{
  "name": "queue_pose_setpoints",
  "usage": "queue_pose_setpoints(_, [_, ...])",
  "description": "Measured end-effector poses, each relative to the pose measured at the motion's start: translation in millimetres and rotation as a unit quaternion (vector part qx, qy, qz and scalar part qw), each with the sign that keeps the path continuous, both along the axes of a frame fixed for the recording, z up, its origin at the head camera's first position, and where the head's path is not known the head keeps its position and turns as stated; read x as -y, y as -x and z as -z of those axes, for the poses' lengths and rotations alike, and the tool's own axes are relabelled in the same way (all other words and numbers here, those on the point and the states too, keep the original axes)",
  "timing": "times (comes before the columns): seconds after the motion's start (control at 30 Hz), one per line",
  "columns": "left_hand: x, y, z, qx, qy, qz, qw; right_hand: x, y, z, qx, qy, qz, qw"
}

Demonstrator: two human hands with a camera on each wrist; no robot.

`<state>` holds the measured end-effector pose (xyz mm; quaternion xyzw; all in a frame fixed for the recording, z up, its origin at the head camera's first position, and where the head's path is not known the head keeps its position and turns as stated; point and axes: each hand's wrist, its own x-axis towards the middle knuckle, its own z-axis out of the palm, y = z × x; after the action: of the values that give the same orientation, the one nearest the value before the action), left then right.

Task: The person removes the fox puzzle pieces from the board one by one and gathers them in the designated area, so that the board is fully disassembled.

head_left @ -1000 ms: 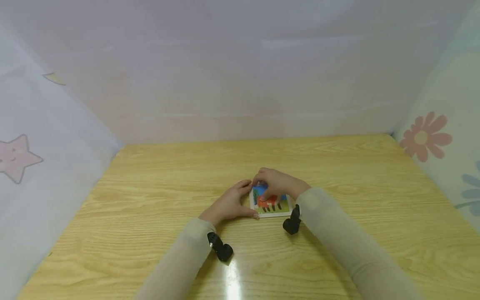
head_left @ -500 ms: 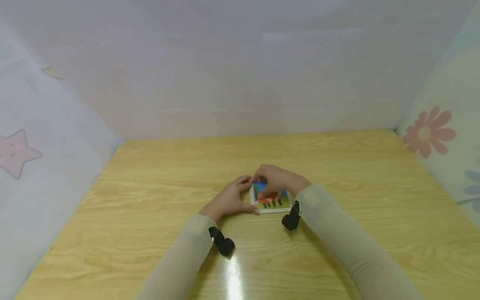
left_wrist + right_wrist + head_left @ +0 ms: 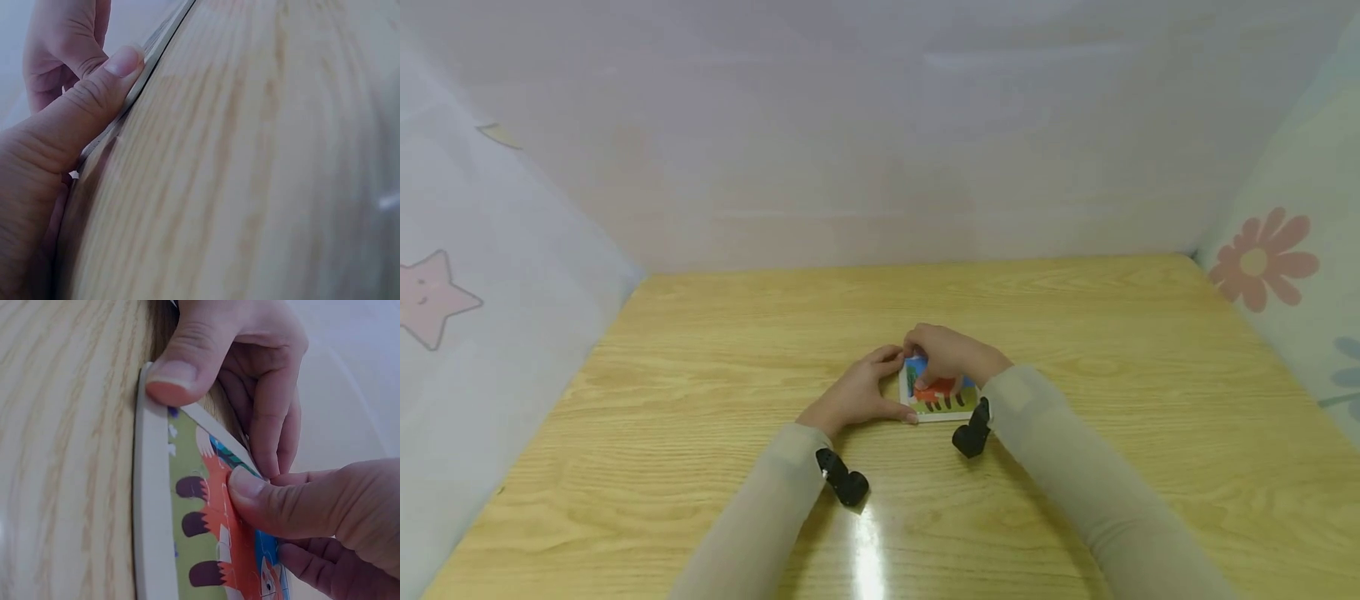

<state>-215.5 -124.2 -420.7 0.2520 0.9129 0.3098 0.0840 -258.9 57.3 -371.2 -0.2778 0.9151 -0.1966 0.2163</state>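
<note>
A jigsaw puzzle point(image 3: 946, 407) with a red-orange fox on blue and green lies on the table in a white frame point(image 3: 150, 494). Its pieces fit together, with seams showing. My left hand point(image 3: 859, 395) grips the frame's left side, thumb point(image 3: 119, 65) on the near left corner and fingers at the far left corner. From the right, my right hand point(image 3: 953, 350) reaches over the puzzle. Its thumb point(image 3: 250, 484) presses on the fox's body, while the other fingers curl down at the far edge. The right hand covers the upper right of the picture.
The wooden table point(image 3: 700, 367) has a bright reflection near its front. Pale cloth walls stand behind and at both sides, printed with a pink star point(image 3: 433, 300) and a red flower point(image 3: 1262, 260). Black cameras point(image 3: 844, 481) sit on both wrists.
The head view tips down slightly, so the scene sits a little higher. The right wrist and thumb shift slightly left over the puzzle. The left hand keeps its hold.
</note>
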Motion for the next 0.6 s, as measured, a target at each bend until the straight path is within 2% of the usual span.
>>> queue_pose_setpoints(0.23, [-2.9, -2.0, -0.6, 0.007, -0.006, 0.001, 1.0, 0.5, -2.2, -0.8, -0.008, -0.014, 0.003, 0.9999])
queue_pose_setpoints(0.6, [-7.0, -3.6, -0.1, 0.005, -0.011, 0.006, 0.9999, -3.2, -4.7, -0.1, 0.006, -0.012, 0.021, 0.9997])
